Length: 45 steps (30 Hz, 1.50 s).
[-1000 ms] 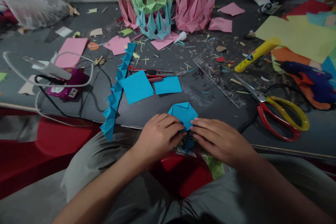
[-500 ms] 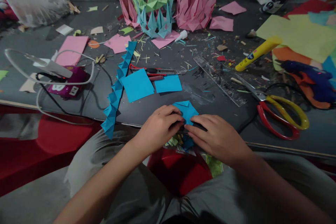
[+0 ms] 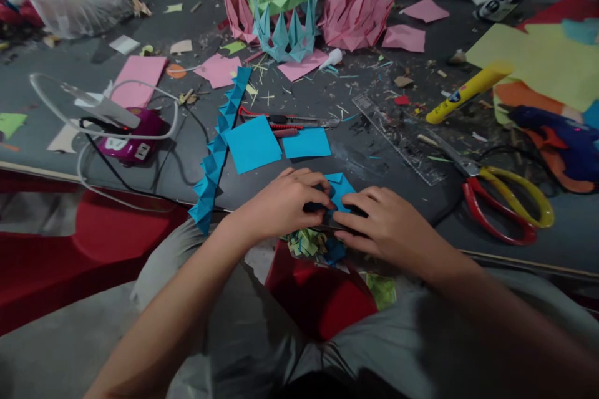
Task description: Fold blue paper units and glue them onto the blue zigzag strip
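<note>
Blue paper (image 3: 342, 187), more hidden by left fingers (image 3: 318, 179)

Your left hand (image 3: 297, 202) and right hand (image 3: 381, 224) are bare, and so are your left forearm (image 3: 178, 318) and right forearm (image 3: 491, 308) behind them. Below your hands you wear loose, plain grey-green trousers (image 3: 257, 318), the cloth creased in soft folds. Nearest you, low between your forearms, a dark patch (image 3: 322, 386) is too shadowed to make out.

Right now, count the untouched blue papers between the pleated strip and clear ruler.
2 visible: a larger blue paper beside the pleated strip, and a smaller one to its right. Sheets stacked beneath may be hidden.
</note>
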Available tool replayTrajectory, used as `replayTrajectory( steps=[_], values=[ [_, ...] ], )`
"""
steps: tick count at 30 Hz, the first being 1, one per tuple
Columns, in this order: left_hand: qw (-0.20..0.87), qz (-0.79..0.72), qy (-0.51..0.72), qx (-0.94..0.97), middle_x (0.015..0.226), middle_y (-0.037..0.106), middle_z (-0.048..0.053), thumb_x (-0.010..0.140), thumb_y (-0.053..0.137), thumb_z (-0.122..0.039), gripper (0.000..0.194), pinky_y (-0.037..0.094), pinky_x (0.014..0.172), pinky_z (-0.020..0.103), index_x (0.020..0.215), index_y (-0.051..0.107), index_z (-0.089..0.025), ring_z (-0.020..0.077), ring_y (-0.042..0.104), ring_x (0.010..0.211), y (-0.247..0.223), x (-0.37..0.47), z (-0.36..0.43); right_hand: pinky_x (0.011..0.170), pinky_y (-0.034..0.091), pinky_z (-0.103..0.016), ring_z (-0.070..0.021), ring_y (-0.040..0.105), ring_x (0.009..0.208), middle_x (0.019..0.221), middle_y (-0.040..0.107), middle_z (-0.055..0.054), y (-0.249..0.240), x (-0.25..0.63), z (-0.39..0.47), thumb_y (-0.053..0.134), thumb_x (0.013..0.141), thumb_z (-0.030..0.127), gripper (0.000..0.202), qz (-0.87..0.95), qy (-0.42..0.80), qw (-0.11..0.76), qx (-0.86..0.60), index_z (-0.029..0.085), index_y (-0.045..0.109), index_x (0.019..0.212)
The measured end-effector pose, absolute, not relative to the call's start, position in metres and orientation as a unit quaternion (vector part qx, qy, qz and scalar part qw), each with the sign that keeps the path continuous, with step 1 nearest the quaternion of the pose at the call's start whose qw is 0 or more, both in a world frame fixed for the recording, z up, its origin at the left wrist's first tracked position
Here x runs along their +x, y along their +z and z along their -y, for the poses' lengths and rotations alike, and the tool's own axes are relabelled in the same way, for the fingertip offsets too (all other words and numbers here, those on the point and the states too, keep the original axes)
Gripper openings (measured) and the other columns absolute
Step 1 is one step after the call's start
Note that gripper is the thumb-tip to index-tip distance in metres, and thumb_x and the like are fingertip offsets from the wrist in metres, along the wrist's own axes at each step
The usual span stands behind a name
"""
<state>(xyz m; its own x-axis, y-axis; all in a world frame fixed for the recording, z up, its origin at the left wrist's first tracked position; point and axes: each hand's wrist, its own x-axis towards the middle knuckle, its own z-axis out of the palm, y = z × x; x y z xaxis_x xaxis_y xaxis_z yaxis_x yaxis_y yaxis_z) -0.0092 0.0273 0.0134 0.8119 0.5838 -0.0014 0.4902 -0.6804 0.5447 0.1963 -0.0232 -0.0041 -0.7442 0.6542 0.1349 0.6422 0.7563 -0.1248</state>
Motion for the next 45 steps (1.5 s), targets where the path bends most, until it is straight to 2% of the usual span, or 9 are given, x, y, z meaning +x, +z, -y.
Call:
replayTrajectory(
  steps=[6, 15, 18, 20, 26, 29, 32, 37, 45],
  values=[
    [0.315, -0.251, 0.096, 0.910, 0.106, 0.060, 0.001, 0.078, 0.055, -0.012, 0.021, 0.037, 0.088, 0.034, 0.087, 0.069, -0.025, 0.0180, 0.052, 0.102, 0.010, -0.019, -0.033, 0.069, 0.039, -0.034, -0.0216, 0.051, 0.084, 0.094, 0.060, -0.007, -0.003, 0.202, 0.024, 0.045, 0.088, 0.031, 0.019, 0.934, 0.049, 0.095, -0.340, 0.020, 0.061, 0.090],
    [0.347, -0.263, 0.108, 0.894, 0.110, 0.059, 0.004, 0.076, 0.051, -0.009, 0.026, 0.039, 0.090, 0.033, 0.095, 0.065, -0.021, 0.0180, 0.053, 0.103, 0.013, -0.022, -0.031, 0.075, 0.042, -0.035, -0.0208, 0.056, 0.090, 0.099, 0.063, -0.008, -0.006, 0.207, 0.025, 0.048, 0.087, 0.028, 0.017, 0.915, 0.118, 0.160, -0.350, 0.018, 0.062, 0.089],
    [0.309, -0.339, 0.122, 0.880, 0.111, 0.056, 0.007, 0.076, 0.059, -0.027, 0.035, 0.040, 0.086, 0.034, 0.110, 0.057, -0.018, 0.0208, 0.053, 0.100, 0.012, -0.015, -0.023, 0.075, 0.042, -0.035, -0.0202, 0.057, 0.092, 0.100, 0.063, -0.007, -0.006, 0.208, 0.026, 0.048, 0.087, 0.028, 0.016, 0.903, 0.140, 0.175, -0.366, 0.019, 0.061, 0.089],
    [0.266, -0.363, 0.119, 0.885, 0.110, 0.056, 0.008, 0.075, 0.061, -0.036, 0.040, 0.038, 0.084, 0.035, 0.110, 0.056, -0.018, 0.0223, 0.052, 0.101, 0.011, -0.010, -0.019, 0.077, 0.043, -0.035, -0.0199, 0.058, 0.092, 0.099, 0.064, -0.007, -0.006, 0.209, 0.027, 0.049, 0.087, 0.028, 0.015, 0.893, 0.153, 0.183, -0.381, 0.019, 0.059, 0.091],
    [0.163, -0.312, 0.105, 0.930, 0.090, 0.063, 0.000, 0.083, 0.054, -0.022, 0.008, 0.034, 0.079, 0.031, 0.088, 0.060, -0.019, 0.0159, 0.055, 0.087, 0.010, -0.006, -0.008, 0.080, 0.046, -0.033, -0.0185, 0.059, 0.093, 0.097, 0.066, -0.006, -0.009, 0.207, 0.029, 0.049, 0.087, 0.026, 0.014, 0.874, 0.155, 0.209, -0.409, 0.019, 0.058, 0.094],
    [0.096, -0.292, 0.111, 0.945, 0.084, 0.064, 0.000, 0.087, 0.047, -0.017, 0.013, 0.034, 0.079, 0.031, 0.086, 0.060, -0.018, 0.0143, 0.056, 0.079, 0.009, -0.007, -0.002, 0.078, 0.048, -0.035, -0.0194, 0.060, 0.089, 0.096, 0.066, -0.007, -0.010, 0.203, 0.032, 0.048, 0.087, 0.024, 0.017, 0.882, 0.109, 0.214, -0.406, 0.016, 0.060, 0.096],
    [0.070, -0.301, 0.123, 0.943, 0.085, 0.063, 0.001, 0.087, 0.048, -0.025, 0.015, 0.036, 0.076, 0.030, 0.086, 0.061, -0.017, 0.0154, 0.056, 0.079, 0.006, -0.008, 0.006, 0.078, 0.049, -0.035, -0.0205, 0.061, 0.089, 0.095, 0.067, -0.008, -0.009, 0.201, 0.035, 0.047, 0.088, 0.023, 0.019, 0.892, 0.064, 0.215, -0.392, 0.014, 0.062, 0.095],
    [0.100, -0.346, 0.150, 0.921, 0.086, 0.062, 0.001, 0.088, 0.048, -0.030, 0.019, 0.038, 0.070, 0.030, 0.081, 0.062, -0.018, 0.0165, 0.054, 0.080, 0.000, -0.006, 0.014, 0.079, 0.050, -0.033, -0.0189, 0.062, 0.090, 0.097, 0.068, -0.008, -0.009, 0.205, 0.035, 0.046, 0.088, 0.023, 0.021, 0.894, 0.058, 0.218, -0.386, 0.015, 0.065, 0.095],
    [0.220, -0.404, 0.184, 0.868, 0.087, 0.061, 0.004, 0.086, 0.051, -0.028, 0.016, 0.041, 0.074, 0.032, 0.080, 0.063, -0.017, 0.0168, 0.052, 0.080, -0.002, -0.002, 0.012, 0.073, 0.051, -0.036, -0.0217, 0.061, 0.093, 0.100, 0.066, -0.011, -0.012, 0.211, 0.034, 0.045, 0.089, 0.024, 0.025, 0.915, 0.061, 0.196, -0.348, 0.015, 0.064, 0.100]
  ],
)
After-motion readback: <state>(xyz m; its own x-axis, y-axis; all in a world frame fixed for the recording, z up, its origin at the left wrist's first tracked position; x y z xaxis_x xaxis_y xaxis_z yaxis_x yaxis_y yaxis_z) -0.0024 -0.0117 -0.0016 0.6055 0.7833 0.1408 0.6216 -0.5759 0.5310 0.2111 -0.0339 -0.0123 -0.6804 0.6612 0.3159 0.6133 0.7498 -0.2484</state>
